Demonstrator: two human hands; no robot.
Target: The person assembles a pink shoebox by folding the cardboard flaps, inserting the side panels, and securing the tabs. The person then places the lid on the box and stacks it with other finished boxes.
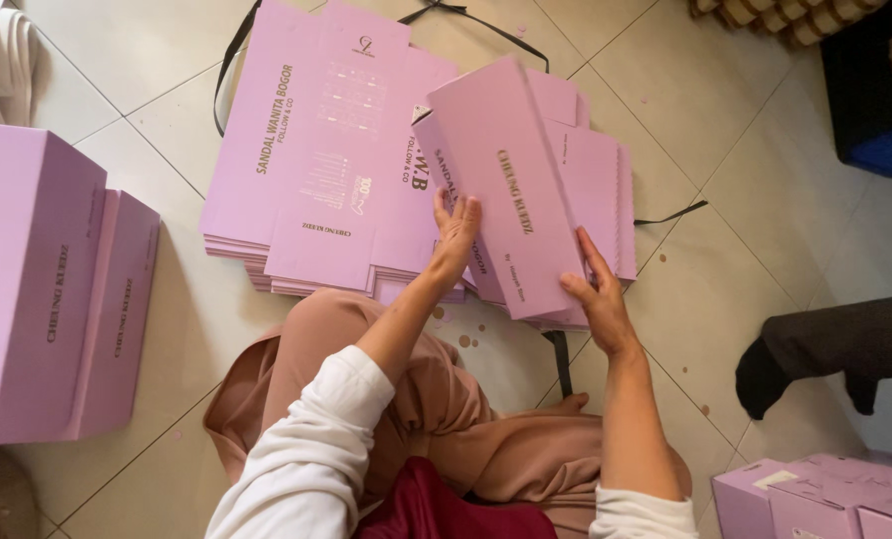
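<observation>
Pink cardboard is what is being handled: a half-formed pink box [511, 190] is held tilted above the stack of flat blanks [326, 150], over the tiled floor [725, 230] and in front of the seated person's knees. The left hand [456, 238] is laid against the box's near side panel with the fingers together and flat on the card, pressing rather than clamping; the right hand [598, 299] is set at the lower right edge, its fingers spread apart along the panel and the thumb apparently under the rim, though that part is hidden.

The box is judged light and fairly stiff across its panels but weak at the scored folds, so it is best taken by two opposite edges or flat faces, not by a loose flap. The smooth printed surface could slide under dry fingers, and a corner could be crushed by a hard pinch.

The flat blanks are fanned in a pile, pale pink with gold lettering and a small gold emblem near the top edge; a black strap [228, 70] is seen lying beneath them. Two finished boxes [47, 289] are stood at the left, gold print running down their sides. More assembled pink boxes [815, 494] are seen at lower right, one bearing a small white label
</observation>
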